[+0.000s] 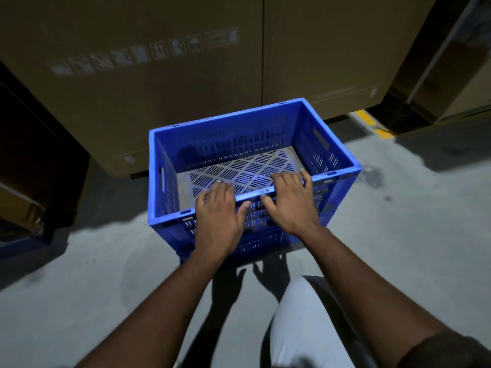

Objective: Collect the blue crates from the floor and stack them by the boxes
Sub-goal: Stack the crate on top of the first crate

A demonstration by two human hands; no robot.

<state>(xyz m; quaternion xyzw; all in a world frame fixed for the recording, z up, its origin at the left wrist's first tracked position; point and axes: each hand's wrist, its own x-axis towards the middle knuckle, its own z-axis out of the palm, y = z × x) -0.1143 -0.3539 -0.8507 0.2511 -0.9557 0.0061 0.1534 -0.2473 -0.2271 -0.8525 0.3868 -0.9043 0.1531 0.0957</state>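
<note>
Boxes (pixel 186 75) of brown cardboard fill the space beyond the hands, standing side by side with a row of pale handling symbols printed across the left one. Floor (pixel 79 274), grey concrete, spreads under and to both sides of the grip, and a yellow line (pixel 372 123) painted on it runs off past the right hand toward a gap between cartons.

A crate (pixel 332 144), blue and slotted, sits directly under the hands with its far wall close to the boxes. It appears to rest on a second blue crate, whose slotted front shows just below the wrists; whether the two are fully nested cannot be told. Its inside holds nothing but a pale perforated bottom.

A knee (pixel 300 322) in light cloth shows nearer the camera than the grip, below the right forearm.

The left hand (pixel 220 211) lies over the crate's near rim, fingers extended and reaching inside, thumb spread out along the outer face. The right hand (pixel 292 200) lies on the same rim just beside it, fingers draped over the edge into the crate, thumb pointing toward the left hand. Neither hand curls round the rim; both rest flat on it.
</note>
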